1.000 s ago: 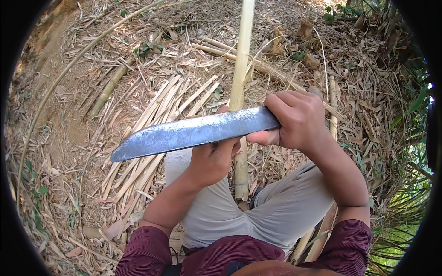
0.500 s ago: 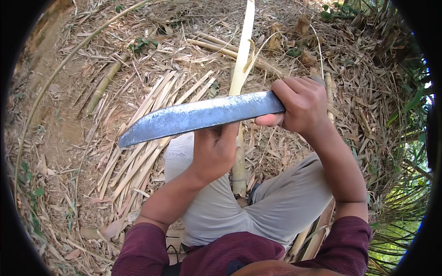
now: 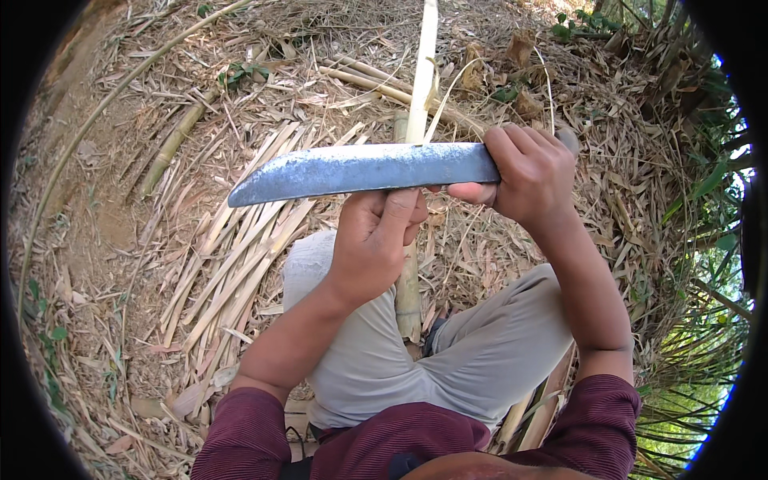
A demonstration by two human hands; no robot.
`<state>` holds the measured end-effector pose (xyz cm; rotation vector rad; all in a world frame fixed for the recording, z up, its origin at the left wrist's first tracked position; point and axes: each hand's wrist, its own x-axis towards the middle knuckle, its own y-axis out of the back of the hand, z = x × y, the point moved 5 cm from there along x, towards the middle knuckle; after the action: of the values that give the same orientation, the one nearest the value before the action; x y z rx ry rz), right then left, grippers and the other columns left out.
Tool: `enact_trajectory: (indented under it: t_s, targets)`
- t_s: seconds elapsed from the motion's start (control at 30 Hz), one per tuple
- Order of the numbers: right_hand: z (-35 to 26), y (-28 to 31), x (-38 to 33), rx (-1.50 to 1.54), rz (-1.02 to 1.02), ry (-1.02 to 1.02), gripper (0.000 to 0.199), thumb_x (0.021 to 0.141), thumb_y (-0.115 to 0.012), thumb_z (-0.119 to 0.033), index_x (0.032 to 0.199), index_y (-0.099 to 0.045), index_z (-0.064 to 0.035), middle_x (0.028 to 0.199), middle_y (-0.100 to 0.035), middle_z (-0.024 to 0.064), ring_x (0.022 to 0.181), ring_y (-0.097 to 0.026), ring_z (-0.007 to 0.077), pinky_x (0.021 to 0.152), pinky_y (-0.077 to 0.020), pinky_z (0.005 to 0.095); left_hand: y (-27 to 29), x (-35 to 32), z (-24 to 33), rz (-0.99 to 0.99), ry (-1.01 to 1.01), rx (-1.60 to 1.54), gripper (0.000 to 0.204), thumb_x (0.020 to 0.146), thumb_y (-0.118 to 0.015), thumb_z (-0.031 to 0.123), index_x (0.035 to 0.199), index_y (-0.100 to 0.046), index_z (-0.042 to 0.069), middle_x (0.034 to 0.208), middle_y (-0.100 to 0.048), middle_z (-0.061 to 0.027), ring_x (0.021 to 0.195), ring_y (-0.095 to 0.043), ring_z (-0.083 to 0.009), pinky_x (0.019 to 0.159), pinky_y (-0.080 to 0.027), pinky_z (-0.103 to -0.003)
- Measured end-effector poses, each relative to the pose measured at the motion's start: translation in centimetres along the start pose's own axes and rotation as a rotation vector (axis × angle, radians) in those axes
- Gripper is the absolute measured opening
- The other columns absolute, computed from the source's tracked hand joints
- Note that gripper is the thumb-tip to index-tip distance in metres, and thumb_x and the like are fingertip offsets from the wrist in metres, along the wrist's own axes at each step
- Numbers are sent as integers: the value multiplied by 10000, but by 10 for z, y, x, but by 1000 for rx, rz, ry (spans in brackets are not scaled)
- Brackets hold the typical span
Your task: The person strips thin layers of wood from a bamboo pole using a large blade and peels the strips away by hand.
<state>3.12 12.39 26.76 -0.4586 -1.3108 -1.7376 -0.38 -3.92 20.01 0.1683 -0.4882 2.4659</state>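
Having moved farther from our lap [image 3: 376, 352], our right hand [image 3: 532, 172] is clenching the knife [image 3: 368, 172]; our left hand [image 3: 372, 232] is curling beneath it, its hold hidden. Beyond both, the pale strip [image 3: 420, 96] is stretching away; we should be keeping the angle shallow.

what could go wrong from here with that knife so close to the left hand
1. The left hand sits right below the knife in this view, so a slip might cut its fingers.
2. The left knee is farther down, below the hand; a dropped blade could perhaps strike it.
3. The blade hides part of the strip, so a wandering cut might be hard to notice.
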Motion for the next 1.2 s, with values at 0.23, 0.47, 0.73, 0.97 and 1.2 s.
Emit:
enact_trajectory:
  t_s: [0.23,0.47,0.73,0.97,1.2]
  targets:
    - [15,-9,-9,17,-16,-35,719,818,-406,-809,673,-508,-113,580,-497,35,514,-567,206,511,-429,354,-6,-7,-2,63,-57,124,262,1052,-445,221,938,-581,28,634,-436,64,535,-324,3,471,-250,-205]
    - [49,-21,-25,-56,-42,-195,622,797,-586,-727,645,-524,-127,561,-557,16,463,-592,190,397,-433,319,-8,-3,-2,49,-45,226,252,1057,-427,222,898,-532,57,598,-334,97,501,-225,7,439,-170,-199]
    - [57,-18,-29,-81,-9,-104,632,777,-578,-748,649,-518,-132,560,-551,11,472,-595,191,404,-437,316,-11,-1,-8,80,-24,281,331,1058,-433,292,818,-520,80,576,-337,97,497,-225,9,441,-171,-198]
    - [51,-29,-30,228,-309,-375,605,856,-558,-686,694,-592,-103,543,-558,63,483,-591,261,443,-438,371,-9,5,0,93,106,166,270,1050,-446,297,921,-529,75,566,-398,52,467,-287,-13,434,-219,-194]
    - [25,-7,-15,222,-111,-252,590,820,-617,-672,702,-587,-95,550,-559,56,465,-579,246,419,-419,368,1,9,12,-16,27,89,253,1043,-467,273,1137,-517,44,754,-658,-81,529,-604,-85,466,-446,-186]
